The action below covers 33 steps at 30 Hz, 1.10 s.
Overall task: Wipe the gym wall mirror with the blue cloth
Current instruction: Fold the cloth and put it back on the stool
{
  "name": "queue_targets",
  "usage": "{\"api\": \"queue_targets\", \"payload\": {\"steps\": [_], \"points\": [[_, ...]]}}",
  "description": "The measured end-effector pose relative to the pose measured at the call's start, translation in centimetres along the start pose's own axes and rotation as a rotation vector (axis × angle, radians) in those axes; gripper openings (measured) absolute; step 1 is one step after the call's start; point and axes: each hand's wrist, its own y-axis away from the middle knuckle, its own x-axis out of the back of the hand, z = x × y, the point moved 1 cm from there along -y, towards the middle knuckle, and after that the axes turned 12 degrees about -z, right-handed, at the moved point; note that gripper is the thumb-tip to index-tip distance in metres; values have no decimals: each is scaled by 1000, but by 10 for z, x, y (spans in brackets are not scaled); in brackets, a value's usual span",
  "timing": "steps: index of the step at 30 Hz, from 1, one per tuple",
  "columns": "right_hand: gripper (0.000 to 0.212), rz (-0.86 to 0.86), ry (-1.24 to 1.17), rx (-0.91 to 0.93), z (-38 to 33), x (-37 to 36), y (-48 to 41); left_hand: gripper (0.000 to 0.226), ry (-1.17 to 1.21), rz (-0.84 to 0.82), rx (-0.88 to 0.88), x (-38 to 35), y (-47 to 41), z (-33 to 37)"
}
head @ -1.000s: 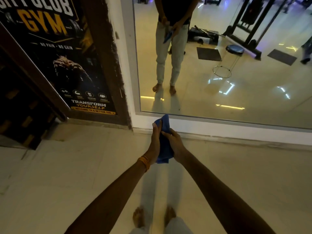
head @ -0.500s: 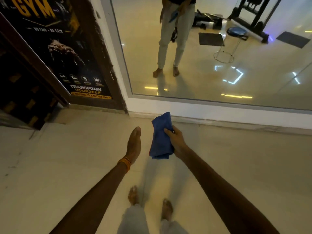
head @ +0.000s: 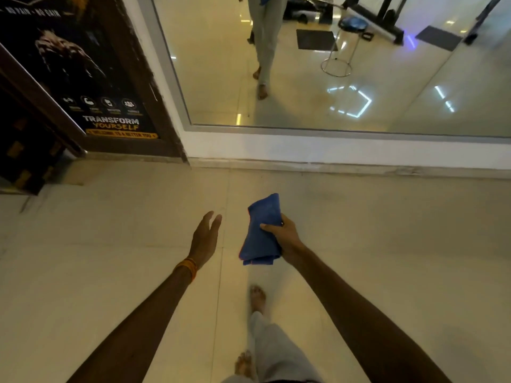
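Observation:
The folded blue cloth (head: 260,233) hangs in front of me at waist height, gripped along its right side by my right hand (head: 284,236). My left hand (head: 206,239) floats a little to the left of the cloth, fingers apart, holding nothing; an orange band circles its wrist. The gym wall mirror (head: 345,78) fills the upper right, its white frame running along the floor line ahead of both hands. It reflects my legs and the gym floor behind me.
A dark gym poster (head: 83,78) covers the wall left of the mirror. The floor is pale tile (head: 110,258). My bare feet and light trousers (head: 273,352) show at the bottom, one foot stepped forward. A stool and dark mats appear only as reflections.
My left hand has let go of the cloth and moved away to the left; the right hand alone holds it. The view has tilted down and I have stepped nearer the mirror.

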Motion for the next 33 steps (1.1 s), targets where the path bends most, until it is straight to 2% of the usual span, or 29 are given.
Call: {"api": "queue_targets", "payload": {"steps": [3, 7, 12, 17, 25, 31, 33], "points": [[37, 12, 12, 5, 22, 11, 39, 57, -87, -23, -29, -12, 26, -20], [41, 73, 21, -24, 54, 30, 92, 56, -114, -23, -35, -33, 64, -40], [34, 115, -17, -75, 76, 64, 149, 55, -130, -56, -37, -77, 109, -44], [42, 127, 3, -42, 93, 118, 200, 55, -151, -79, -49, -141, 144, -36], [40, 145, -50, -43, 132, 231, 295, 55, -190, -141, -32, -284, 216, -44], [48, 182, -21, -50, 162, 281, 360, 56, -211, -164, -18, -351, 284, -65], [43, 179, -2, -58, 170, 290, 381, 56, -219, -165, -11, -361, 301, -73]]}}
